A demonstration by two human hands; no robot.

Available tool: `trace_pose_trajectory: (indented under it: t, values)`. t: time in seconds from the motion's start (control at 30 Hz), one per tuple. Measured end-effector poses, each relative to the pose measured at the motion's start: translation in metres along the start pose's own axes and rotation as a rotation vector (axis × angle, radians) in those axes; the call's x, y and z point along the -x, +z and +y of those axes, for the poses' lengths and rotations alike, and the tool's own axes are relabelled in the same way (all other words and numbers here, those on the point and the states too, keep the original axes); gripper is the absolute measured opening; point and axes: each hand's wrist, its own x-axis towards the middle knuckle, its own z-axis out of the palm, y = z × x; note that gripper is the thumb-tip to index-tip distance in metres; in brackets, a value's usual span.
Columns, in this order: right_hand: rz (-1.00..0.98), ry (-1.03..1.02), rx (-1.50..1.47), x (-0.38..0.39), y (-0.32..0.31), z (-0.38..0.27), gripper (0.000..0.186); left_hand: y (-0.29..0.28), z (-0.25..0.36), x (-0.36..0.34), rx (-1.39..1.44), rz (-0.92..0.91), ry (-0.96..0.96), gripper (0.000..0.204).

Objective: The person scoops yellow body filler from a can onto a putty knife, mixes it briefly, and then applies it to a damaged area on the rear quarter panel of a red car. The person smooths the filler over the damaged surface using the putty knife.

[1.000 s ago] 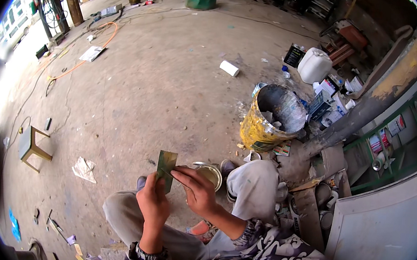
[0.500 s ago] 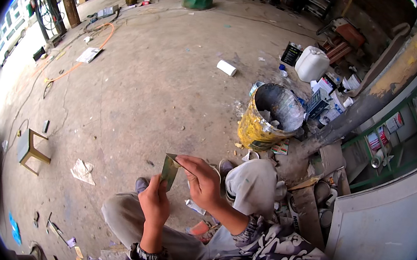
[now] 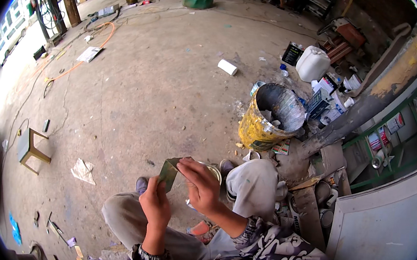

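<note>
Thin dark-green rectangular sheet [image 3: 166, 175] is up off the floor, between the two hands on my remote feed. Left hand [image 3: 155, 203] has its lower end pinched between thumb and fingers; right hand [image 3: 202, 184] has its fingers together against the upper edge, but I can't tell if they're pinching or just resting. Bit further out I've got a low grey-topped stool [image 3: 25, 145] on the left, then a paint-smeared yellow round bucket [image 3: 255, 131] to the right, a white cylinder [image 3: 228, 67] lying down, and way back a green drum with a red band [image 3: 197, 0].
</note>
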Motion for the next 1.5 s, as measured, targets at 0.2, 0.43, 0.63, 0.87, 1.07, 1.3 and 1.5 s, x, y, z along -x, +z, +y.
trace_pose_trajectory:
  t: [0.2, 0.43, 0.63, 0.87, 1.07, 1.3, 1.5]
  values:
    - [0.013, 0.059, -0.038, 0.004, 0.005, -0.005, 0.038, -0.003, 0.0, 0.003, 0.078, 0.035, -0.011, 0.005]
    - [0.048, 0.115, -0.037, 0.009, -0.003, -0.006, 0.027, -0.009, 0.006, 0.0, 0.078, -0.042, -0.006, 0.008]
    - [-0.039, 0.137, -0.003, 0.01, 0.004, -0.007, 0.027, -0.015, 0.008, 0.001, -0.025, -0.063, 0.06, 0.014]
    - [-0.093, 0.168, -0.018, 0.02, 0.01, -0.003, 0.027, -0.016, 0.001, -0.003, -0.047, -0.037, 0.094, 0.012]
    - [-0.205, 0.195, -0.092, 0.024, 0.01, 0.003, 0.025, -0.018, -0.006, -0.007, -0.012, -0.017, -0.01, 0.02]
    - [-0.081, 0.417, -0.224, 0.008, -0.009, 0.002, 0.026, -0.013, -0.019, -0.005, 0.033, 0.006, 0.082, 0.021]
    - [-0.04, 0.218, -0.098, 0.003, 0.0, -0.009, 0.026, -0.014, -0.013, -0.003, 0.03, -0.05, 0.11, 0.025]
